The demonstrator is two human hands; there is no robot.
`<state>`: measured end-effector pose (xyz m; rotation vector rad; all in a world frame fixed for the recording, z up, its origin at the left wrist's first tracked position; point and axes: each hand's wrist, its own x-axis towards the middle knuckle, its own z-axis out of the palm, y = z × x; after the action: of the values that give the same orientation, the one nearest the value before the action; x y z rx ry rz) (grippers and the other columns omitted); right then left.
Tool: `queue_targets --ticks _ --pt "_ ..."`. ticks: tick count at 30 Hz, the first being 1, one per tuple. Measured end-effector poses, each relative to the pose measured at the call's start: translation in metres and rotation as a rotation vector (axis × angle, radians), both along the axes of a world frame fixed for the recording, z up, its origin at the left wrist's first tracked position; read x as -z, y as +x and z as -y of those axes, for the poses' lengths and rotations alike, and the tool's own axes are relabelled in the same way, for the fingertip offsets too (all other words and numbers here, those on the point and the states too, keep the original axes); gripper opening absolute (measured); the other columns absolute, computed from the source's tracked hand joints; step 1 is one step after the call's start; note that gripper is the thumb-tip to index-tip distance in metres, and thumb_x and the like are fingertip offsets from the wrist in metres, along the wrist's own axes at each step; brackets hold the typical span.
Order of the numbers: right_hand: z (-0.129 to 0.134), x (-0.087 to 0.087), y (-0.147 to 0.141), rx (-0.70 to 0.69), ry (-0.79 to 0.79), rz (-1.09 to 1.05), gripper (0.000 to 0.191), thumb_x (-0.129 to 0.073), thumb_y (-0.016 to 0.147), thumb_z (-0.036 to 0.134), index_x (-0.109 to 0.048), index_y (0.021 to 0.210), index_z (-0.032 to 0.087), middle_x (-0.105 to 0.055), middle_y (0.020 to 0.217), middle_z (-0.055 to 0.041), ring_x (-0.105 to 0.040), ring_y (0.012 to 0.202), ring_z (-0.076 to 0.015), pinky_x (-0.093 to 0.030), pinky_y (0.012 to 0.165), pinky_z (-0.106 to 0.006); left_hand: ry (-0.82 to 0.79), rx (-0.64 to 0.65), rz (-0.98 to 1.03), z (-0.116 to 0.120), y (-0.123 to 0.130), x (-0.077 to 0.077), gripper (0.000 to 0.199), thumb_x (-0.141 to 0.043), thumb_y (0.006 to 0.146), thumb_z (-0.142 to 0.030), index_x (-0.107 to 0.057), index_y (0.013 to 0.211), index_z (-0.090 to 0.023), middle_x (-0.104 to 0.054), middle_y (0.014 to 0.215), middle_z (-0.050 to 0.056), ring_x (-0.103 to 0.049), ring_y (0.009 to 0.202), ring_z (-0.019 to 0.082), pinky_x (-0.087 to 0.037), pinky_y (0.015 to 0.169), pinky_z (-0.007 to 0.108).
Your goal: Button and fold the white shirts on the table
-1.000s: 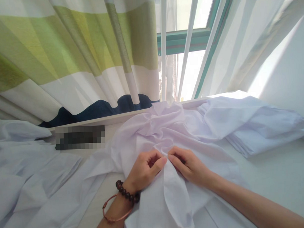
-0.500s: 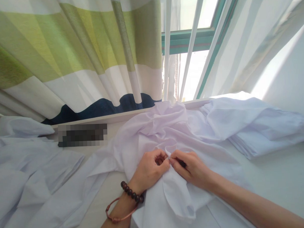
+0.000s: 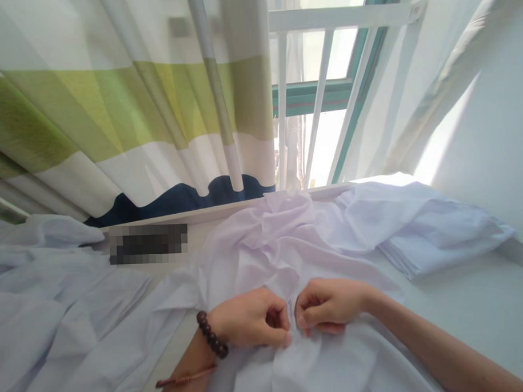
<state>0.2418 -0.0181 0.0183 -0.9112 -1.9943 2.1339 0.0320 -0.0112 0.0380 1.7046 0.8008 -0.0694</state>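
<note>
Both hands are drawn in low over the middle of the rumpled white cloth [image 3: 263, 250], knuckles curled and almost meeting. The left hand [image 3: 246, 319] is nearly closed: its forefinger bends round, leaving a small dark hollow, and the thumb comes in to a narrow pinch on the cloth. Just beside it, the right hand [image 3: 323, 305] is curled tighter, thumb laid against the forefinger, gripping the same cloth along a ridge between the two—how much fabric is caught is hidden by the fingers. Above the left wrist sit a dark bead bracelet [image 3: 212, 335] and a thin coppery bangle [image 3: 186, 379].

The cloth lies in loose folds on the pale worktop [image 3: 466, 303], reaching from under the wrists toward the raised back edge, below the window railing [image 3: 345, 17]. A folded white stack [image 3: 443, 235] is to its right; a white heap [image 3: 29, 313] spreads at the left. A pixelated dark item [image 3: 147, 244]—too blurred to identify—lies near the striped curtain [image 3: 125, 115].
</note>
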Motion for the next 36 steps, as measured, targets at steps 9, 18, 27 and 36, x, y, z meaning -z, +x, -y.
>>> queue_targets --ticks 9,18,27,36 --pt "0.018 -0.032 0.016 0.331 0.299 0.078 0.024 -0.046 0.090 0.036 -0.060 0.082 0.018 -0.062 0.068 -0.0005 -0.059 0.057 -0.0120 -0.051 0.054 -0.024 0.780 -0.436 0.045 -0.001 -0.006 -0.030 0.024 -0.047 0.093 -0.037 -0.063 0.097 -0.020 -0.070 0.101 0.004 -0.064 0.094 0.020 -0.051 0.077 0.028" --pt "-0.001 0.033 0.016 0.481 1.244 0.710 0.060 -0.039 0.094 0.044 -0.037 0.145 0.014 -0.027 0.155 -0.0133 -0.018 0.143 -0.0293 -0.027 0.113 -0.048 1.202 -0.304 -0.442 0.000 -0.014 0.061 0.058 -0.043 0.094 -0.043 -0.035 0.146 -0.018 -0.030 0.153 0.013 -0.025 0.141 0.035 -0.024 0.112 0.056" --pt "0.018 -0.033 0.019 0.526 1.159 0.704 0.049 -0.041 0.093 0.046 -0.057 0.125 0.013 -0.052 0.132 -0.0186 -0.052 0.119 -0.0316 -0.043 0.097 -0.045 1.146 -0.465 -0.319 -0.005 -0.019 -0.016 0.043 -0.042 0.095 -0.030 -0.047 0.135 -0.015 -0.062 0.120 0.013 -0.055 0.112 0.027 -0.041 0.099 0.042" --pt "-0.043 -0.057 0.016 0.829 1.249 0.614 0.028 -0.039 0.090 0.013 -0.062 0.105 0.015 -0.064 0.105 -0.0136 -0.063 0.094 -0.0247 -0.049 0.083 -0.036 1.253 -0.643 -0.275 -0.064 -0.018 -0.043 0.022 -0.047 0.090 -0.016 -0.065 0.103 -0.017 -0.068 0.106 0.009 -0.063 0.093 0.025 -0.048 0.077 0.035"
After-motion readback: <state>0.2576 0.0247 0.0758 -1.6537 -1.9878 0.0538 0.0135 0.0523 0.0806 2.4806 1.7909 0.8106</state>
